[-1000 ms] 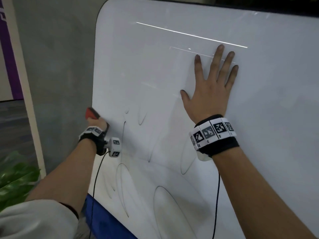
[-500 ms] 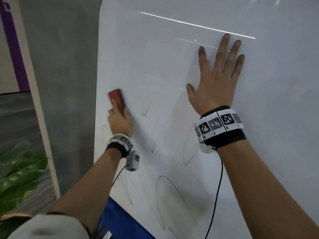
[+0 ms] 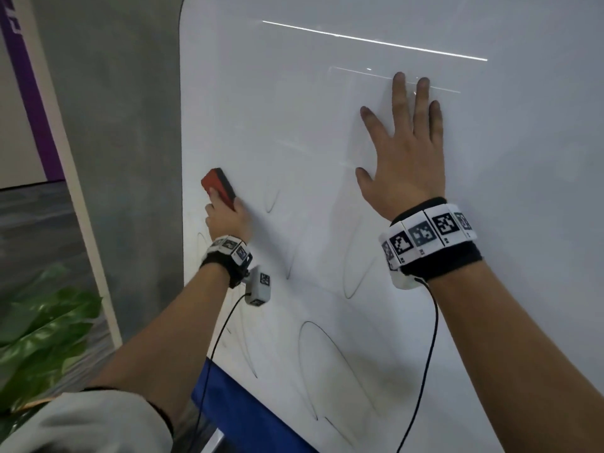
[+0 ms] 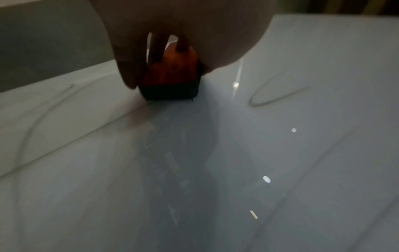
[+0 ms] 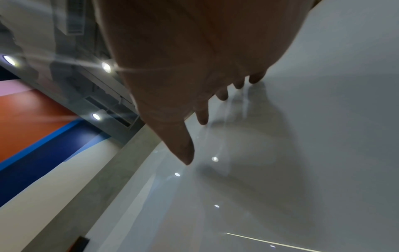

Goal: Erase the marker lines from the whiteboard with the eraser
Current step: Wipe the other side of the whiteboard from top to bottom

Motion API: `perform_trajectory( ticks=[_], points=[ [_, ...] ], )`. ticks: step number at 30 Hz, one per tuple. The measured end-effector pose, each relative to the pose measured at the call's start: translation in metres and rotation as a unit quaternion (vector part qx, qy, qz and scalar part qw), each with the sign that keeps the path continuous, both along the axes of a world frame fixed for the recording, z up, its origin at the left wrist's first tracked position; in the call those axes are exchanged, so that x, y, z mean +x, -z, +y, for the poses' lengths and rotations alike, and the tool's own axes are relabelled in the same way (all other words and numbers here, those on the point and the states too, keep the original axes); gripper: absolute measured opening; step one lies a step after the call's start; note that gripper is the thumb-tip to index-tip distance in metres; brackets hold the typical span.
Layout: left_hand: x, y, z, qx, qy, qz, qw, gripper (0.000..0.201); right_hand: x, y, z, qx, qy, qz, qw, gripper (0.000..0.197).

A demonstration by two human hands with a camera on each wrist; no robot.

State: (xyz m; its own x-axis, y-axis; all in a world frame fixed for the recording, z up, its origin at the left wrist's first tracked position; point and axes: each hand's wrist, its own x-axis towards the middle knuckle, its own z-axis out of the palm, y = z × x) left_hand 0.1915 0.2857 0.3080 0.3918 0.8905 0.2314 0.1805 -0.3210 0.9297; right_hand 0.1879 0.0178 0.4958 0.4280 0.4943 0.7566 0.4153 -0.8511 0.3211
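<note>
The whiteboard (image 3: 327,132) stands upright and fills most of the head view. My left hand (image 3: 227,217) grips a red eraser (image 3: 218,188) with a dark felt face and holds it against the board near its left edge. In the left wrist view the eraser (image 4: 172,80) sits flat on the board with my fingers (image 4: 127,68) curled around it. Thin curved marker lines (image 3: 354,276) loop below and to the right of the eraser; one loop (image 4: 274,95) lies just beside it. My right hand (image 3: 405,155) lies flat on the board with spread fingers (image 5: 202,116).
A grey wall (image 3: 108,158) borders the board on the left, with green plant leaves (image 3: 42,325) at the lower left. A blue panel (image 3: 235,403) sits under the board's bottom edge. Black wrist cables (image 3: 425,371) hang in front of the lower board.
My left hand carried the eraser from off the board's left edge onto the board, up and to the right. The right hand stayed flat on the board.
</note>
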Motion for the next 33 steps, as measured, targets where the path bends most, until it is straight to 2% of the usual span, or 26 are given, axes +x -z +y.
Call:
perform_trajectory(
  ticks=[1,3,6,8,9,10,12,14,17,20,22,23,24,25,27,29,31,33],
  points=[
    [-0.002,-0.007,-0.002,0.014,0.008,-0.010,1.000,0.065,0.000,0.003,-0.004,-0.001,-0.004,-0.005,1.000,0.081],
    [-0.009,-0.019,-0.025,0.120,0.042,-0.085,0.988,0.067,-0.003,0.012,-0.009,0.015,-0.004,-0.022,1.000,0.080],
    [-0.015,-0.021,-0.074,0.321,0.122,-0.139,0.929,0.067,-0.008,0.024,-0.015,0.052,0.007,-0.035,0.998,0.080],
    [-0.010,-0.017,-0.078,0.382,0.109,-0.129,0.908,0.066,-0.009,0.028,-0.024,0.062,0.012,-0.036,0.997,0.082],
    [-0.007,-0.014,-0.070,0.369,0.087,-0.119,0.918,0.066,-0.009,0.030,-0.031,0.062,0.015,-0.034,0.997,0.084],
    [-0.003,-0.010,-0.057,0.322,0.062,-0.108,0.938,0.065,-0.008,0.031,-0.038,0.062,0.019,-0.032,0.997,0.085],
    [0.001,-0.005,-0.032,0.178,0.023,-0.075,0.981,0.066,-0.006,0.033,-0.053,0.058,0.023,-0.027,0.998,0.086],
    [0.000,-0.004,-0.022,0.104,0.002,-0.043,0.994,0.065,-0.004,0.035,-0.064,0.039,0.019,-0.025,0.999,0.086],
    [-0.007,-0.003,-0.055,0.167,0.031,-0.086,0.982,0.066,-0.004,0.036,-0.066,0.028,0.013,-0.028,0.999,0.085],
    [-0.022,0.015,-0.115,0.311,0.117,-0.131,0.934,0.067,-0.008,0.038,-0.060,0.039,0.014,-0.029,0.999,0.084],
    [-0.024,0.021,-0.123,0.401,0.147,-0.125,0.896,0.066,-0.008,0.038,-0.059,0.039,0.010,-0.030,0.999,0.084],
    [-0.022,0.020,-0.116,0.424,0.148,-0.120,0.885,0.066,-0.007,0.038,-0.060,0.036,0.007,-0.029,0.999,0.084],
    [-0.018,0.018,-0.104,0.418,0.140,-0.114,0.890,0.067,-0.006,0.038,-0.063,0.032,0.005,-0.029,0.999,0.084],
    [-0.014,0.016,-0.091,0.376,0.123,-0.109,0.912,0.069,-0.005,0.038,-0.065,0.029,0.004,-0.027,0.999,0.085],
    [-0.006,0.010,-0.067,0.222,0.067,-0.106,0.967,0.074,-0.004,0.038,-0.068,0.022,0.001,-0.026,0.999,0.086],
    [-0.001,0.007,-0.057,0.120,0.031,-0.092,0.988,0.075,-0.004,0.037,-0.068,0.019,0.003,-0.026,0.999,0.087],
    [-0.003,0.009,-0.069,0.133,0.027,-0.091,0.987,0.073,-0.006,0.037,-0.067,0.018,0.005,-0.024,1.000,0.086],
    [-0.012,0.020,-0.098,0.217,0.053,-0.108,0.969,0.071,-0.008,0.039,-0.064,0.022,0.006,-0.027,0.999,0.086]
  ],
)
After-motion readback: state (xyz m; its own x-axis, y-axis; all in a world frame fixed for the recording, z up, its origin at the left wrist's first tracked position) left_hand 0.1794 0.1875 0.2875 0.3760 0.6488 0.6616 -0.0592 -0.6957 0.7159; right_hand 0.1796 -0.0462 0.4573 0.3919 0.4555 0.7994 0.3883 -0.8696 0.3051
